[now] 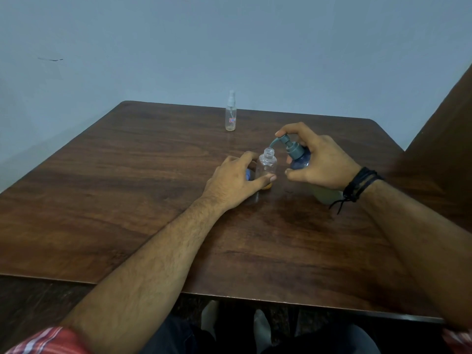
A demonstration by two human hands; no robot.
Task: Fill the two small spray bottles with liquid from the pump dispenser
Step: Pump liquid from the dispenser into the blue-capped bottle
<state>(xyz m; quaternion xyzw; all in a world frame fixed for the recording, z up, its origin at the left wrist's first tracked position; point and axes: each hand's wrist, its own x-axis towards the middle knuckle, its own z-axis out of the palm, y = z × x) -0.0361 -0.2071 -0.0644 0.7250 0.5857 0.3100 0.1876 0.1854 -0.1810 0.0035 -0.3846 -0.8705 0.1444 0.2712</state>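
While the left hand (236,178) curls around a small clear plastic bottle (266,167) standing upright on the table (127,200), thumb against its lower side, the bottle's threaded neck is uncapped. Beside it, the right hand (320,162) grips the pump dispenser (297,155), forefinger on top of the grey pump head, whose curved spout reaches toward the open neck. Its blue-tinted rounded body is tilted toward the bottle. A second slim clear spray bottle (231,113), capped, stands well apart near the far edge of the dark wood-grain table. Black cords (361,185) wrap the right wrist.
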